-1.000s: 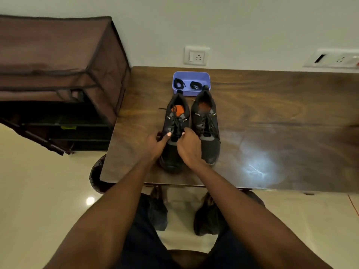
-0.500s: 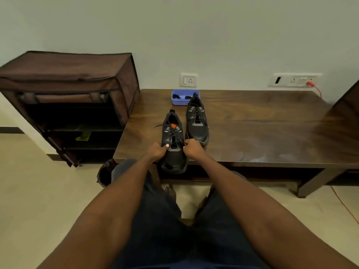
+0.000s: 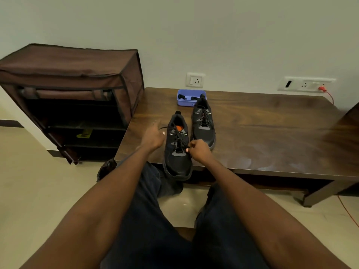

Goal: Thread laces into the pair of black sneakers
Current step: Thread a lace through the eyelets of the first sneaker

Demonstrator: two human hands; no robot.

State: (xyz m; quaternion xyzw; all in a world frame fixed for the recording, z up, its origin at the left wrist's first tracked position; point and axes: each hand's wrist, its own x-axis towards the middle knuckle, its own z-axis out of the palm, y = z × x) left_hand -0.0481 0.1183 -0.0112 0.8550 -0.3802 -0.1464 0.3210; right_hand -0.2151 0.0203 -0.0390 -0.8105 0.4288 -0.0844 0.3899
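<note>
Centrally, right hand (image 3: 199, 150) pinches the lace (image 3: 179, 139) on the near sneaker (image 3: 177, 152), its long axis running up-frame, while left hand (image 3: 153, 137), loosely open, hovers left.

The room is evenly but dimly lit, with a soft greenish cast on the wall (image 3: 213, 35). Pale, smeared glare lies on the polished desk (image 3: 272, 133) toward its near edge. A faint bright patch shows on the floor (image 3: 29, 200) between the knees. The open shelves (image 3: 77, 113) are lost in deep shadow. Straight edges bow near the borders. Detail is soft throughout.
</note>
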